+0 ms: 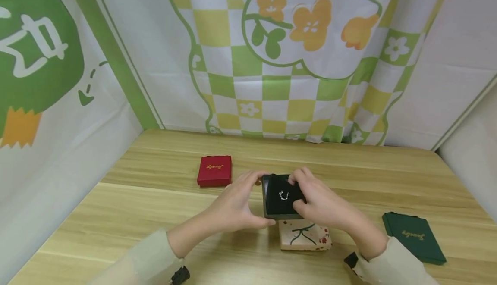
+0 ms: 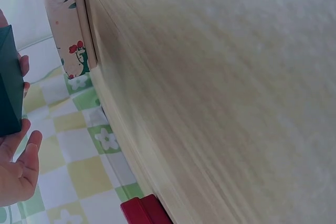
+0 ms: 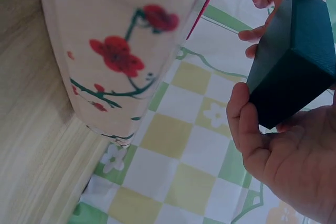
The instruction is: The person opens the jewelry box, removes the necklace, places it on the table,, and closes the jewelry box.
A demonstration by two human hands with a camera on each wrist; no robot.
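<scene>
A dark green jewelry box [image 1: 265,198], its top off, is held up between both hands. Inside, a black padded insert [image 1: 275,205] bears a small silvery chain-like piece [image 1: 284,195]. My left hand [image 1: 240,203] holds the box's left side, thumb at the near corner and fingers at the far one. My right hand [image 1: 320,198] grips the right side, with thumb and forefinger at the insert. In the right wrist view, the right hand's fingers [image 3: 247,124] touch the box's outer wall. A cream floral box [image 1: 304,241] stands below, partly hidden in the head view.
A red jewelry box [image 1: 214,170] sits at the back left of the wooden table [image 1: 155,207]. To the right lies a flat green lid [image 1: 417,237] with gold lettering. A checked, flowered curtain [image 1: 248,91] hangs behind the table, with white cloth walls at both sides.
</scene>
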